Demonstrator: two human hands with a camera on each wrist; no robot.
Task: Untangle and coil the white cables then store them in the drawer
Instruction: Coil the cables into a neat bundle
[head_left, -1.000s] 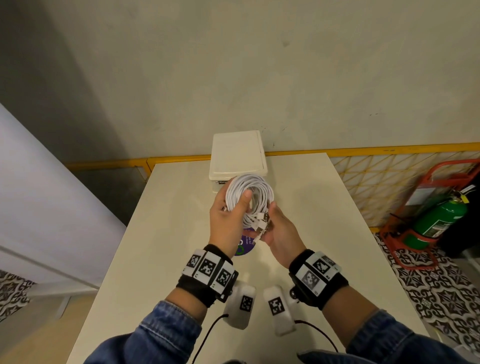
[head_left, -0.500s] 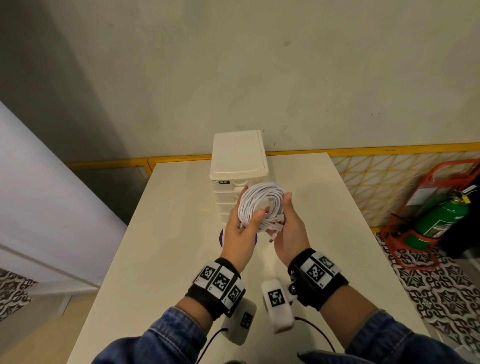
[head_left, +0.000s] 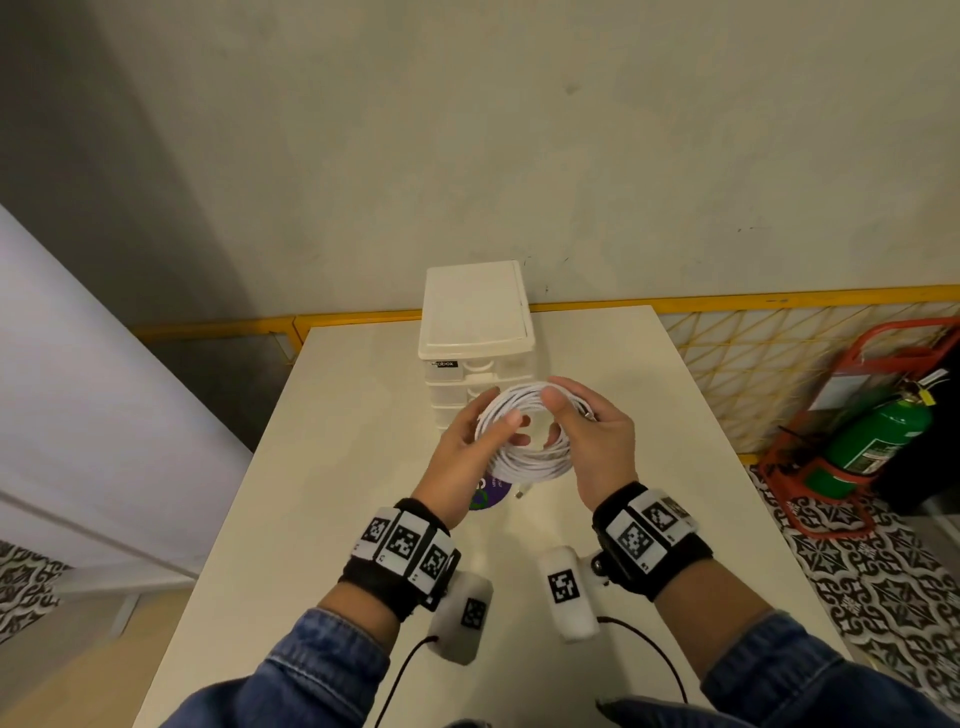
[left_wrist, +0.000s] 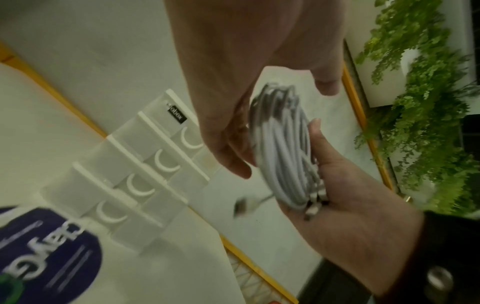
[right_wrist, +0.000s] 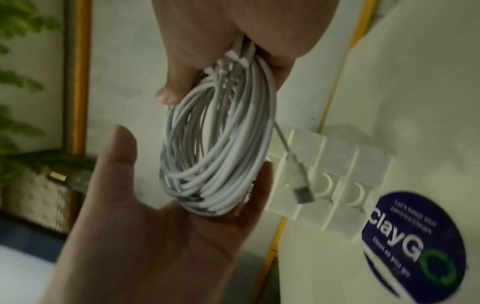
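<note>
A coil of white cable (head_left: 530, 460) hangs in the air between my hands, just in front of the small white drawer unit (head_left: 475, 332). My right hand (head_left: 566, 405) grips its top right, thumb over the strands, with the plugs bunched in the palm (right_wrist: 239, 55). My left hand (head_left: 488, 423) lies against its left side with straight fingers (right_wrist: 259, 176) and its thumb held off the strands. One loose plug (right_wrist: 301, 191) dangles below the coil. All drawers of the drawer unit (left_wrist: 145, 181) are closed.
A round purple sticker (head_left: 491, 493) lies on the white table (head_left: 322, 493) under my hands. The unit stands at the table's far edge against the wall. On the floor to the right are a green fire extinguisher (head_left: 872, 441) in a red stand and a yellow railing (head_left: 779, 299).
Both hands carried the coil forward and lower, close to the drawer fronts. My right hand took hold of the coil's top, and my left thumb came off the strands.
</note>
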